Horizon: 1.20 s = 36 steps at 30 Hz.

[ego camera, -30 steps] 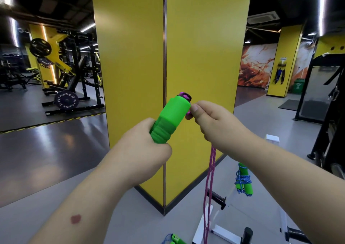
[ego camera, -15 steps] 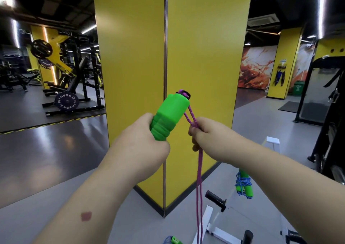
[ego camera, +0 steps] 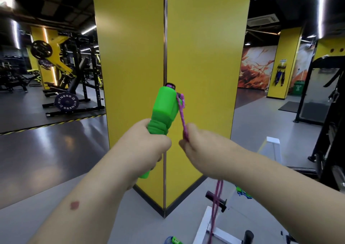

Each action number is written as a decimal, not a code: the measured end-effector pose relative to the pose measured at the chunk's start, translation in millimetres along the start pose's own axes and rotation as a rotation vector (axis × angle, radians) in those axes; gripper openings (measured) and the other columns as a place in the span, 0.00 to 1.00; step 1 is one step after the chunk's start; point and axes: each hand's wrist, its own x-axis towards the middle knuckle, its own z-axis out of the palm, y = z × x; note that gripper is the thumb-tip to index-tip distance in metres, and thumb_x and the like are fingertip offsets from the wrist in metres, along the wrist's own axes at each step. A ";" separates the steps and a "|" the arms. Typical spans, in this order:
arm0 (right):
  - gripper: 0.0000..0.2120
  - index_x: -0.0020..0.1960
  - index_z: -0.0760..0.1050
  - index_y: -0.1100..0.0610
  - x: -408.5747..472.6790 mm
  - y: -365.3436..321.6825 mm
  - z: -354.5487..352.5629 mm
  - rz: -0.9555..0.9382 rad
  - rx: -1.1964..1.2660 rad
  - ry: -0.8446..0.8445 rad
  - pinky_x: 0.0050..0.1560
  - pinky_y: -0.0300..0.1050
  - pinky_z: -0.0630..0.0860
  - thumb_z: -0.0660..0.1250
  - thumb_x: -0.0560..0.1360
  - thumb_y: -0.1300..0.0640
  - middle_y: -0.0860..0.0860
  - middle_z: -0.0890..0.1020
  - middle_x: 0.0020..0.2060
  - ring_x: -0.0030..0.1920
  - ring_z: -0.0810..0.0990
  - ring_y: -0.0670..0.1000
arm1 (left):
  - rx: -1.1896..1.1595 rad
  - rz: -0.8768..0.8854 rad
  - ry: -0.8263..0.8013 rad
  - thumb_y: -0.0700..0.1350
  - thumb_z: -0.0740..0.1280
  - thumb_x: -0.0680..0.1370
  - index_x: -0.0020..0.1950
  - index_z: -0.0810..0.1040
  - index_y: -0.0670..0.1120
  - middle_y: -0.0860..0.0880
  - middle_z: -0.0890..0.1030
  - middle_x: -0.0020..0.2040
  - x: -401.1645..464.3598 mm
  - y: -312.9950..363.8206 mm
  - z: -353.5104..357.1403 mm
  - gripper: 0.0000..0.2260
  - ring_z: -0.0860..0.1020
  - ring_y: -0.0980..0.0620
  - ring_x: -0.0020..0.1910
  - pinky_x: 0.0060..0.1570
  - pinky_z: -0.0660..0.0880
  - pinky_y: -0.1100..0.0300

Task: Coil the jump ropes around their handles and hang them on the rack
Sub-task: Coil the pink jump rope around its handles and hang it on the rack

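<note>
The person stands in front of a yellow pillar (ego camera: 205, 75) in a gym, working on a jump rope. The left hand (ego camera: 143, 146) is closed around the lower part of a green handle (ego camera: 164, 109), holding it upright and tilted a little to the right, with the bottom end of the handle poking out beneath the fist. The purple rope (ego camera: 182, 113) comes out of the cap at the top of the handle and runs down its right side to the right hand (ego camera: 197, 150), which pinches it with curled fingers; below that hand the rope hangs as loose strands toward the floor. No turns of rope lie around this handle yet, so the coiling of this rope looks to be just starting, and most of its length is left to wind. At the lower right stands a white rack (ego camera: 272, 146) with black pegs (ego camera: 216, 200), and a green handle already wound with blue rope (ego camera: 242, 192) seems to hang there, so one rope appears to be done. Another green and blue bit (ego camera: 173, 241) shows at the bottom edge; whether it is coiled cannot be told. This rope is not yet hung.
</note>
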 end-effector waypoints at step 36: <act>0.05 0.44 0.85 0.50 13.4 -4.3 -72.1 -0.220 0.405 0.042 0.34 0.40 0.76 0.78 0.70 0.53 0.48 0.83 0.35 0.34 0.79 0.44 | 1.013 0.382 0.027 0.41 0.62 0.73 0.49 0.64 0.60 0.53 0.71 0.41 -1.8 -13.7 2.4 0.14 0.75 0.48 0.44 0.34 0.66 0.54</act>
